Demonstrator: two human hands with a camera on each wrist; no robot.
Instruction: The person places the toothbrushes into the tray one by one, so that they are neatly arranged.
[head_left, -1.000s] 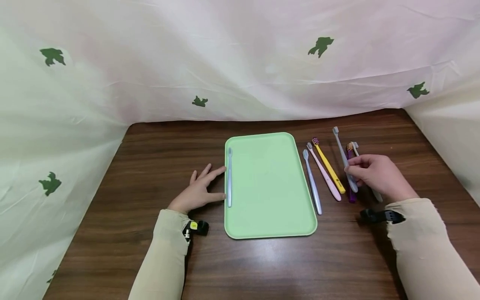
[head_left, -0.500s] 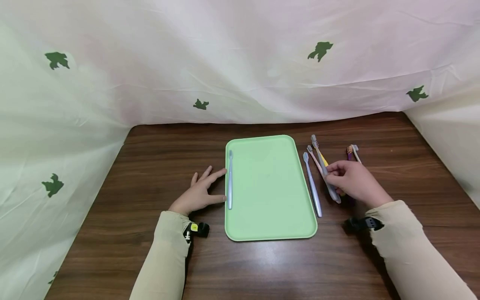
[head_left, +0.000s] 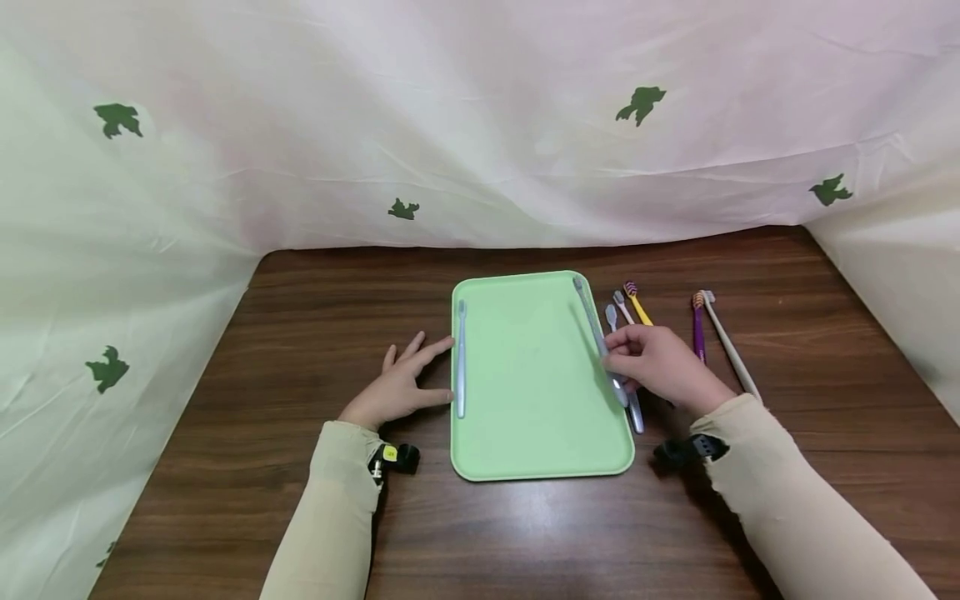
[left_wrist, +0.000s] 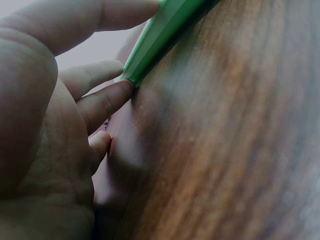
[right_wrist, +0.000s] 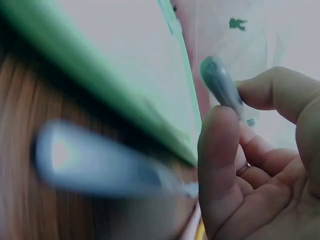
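A light green tray lies on the table with a light blue toothbrush along its left side. My left hand touches the tray's left rim with its fingers spread; the left wrist view shows fingertips against the tray edge. Over the tray's right rim, my right hand pinches a grey-blue toothbrush between thumb and fingers, its handle end showing in the right wrist view. Below the hand, a blue toothbrush lies beside the tray, partly covered.
Right of the tray lie a pink toothbrush and a yellow toothbrush, both partly hidden by the right hand. Farther right are a purple toothbrush and a whitish toothbrush. A white cloth hangs behind the table.
My right hand has carried the grey-blue toothbrush leftward, from above the purple toothbrush, past the yellow and pink ones, to the tray's right edge. The left hand stays at the tray.
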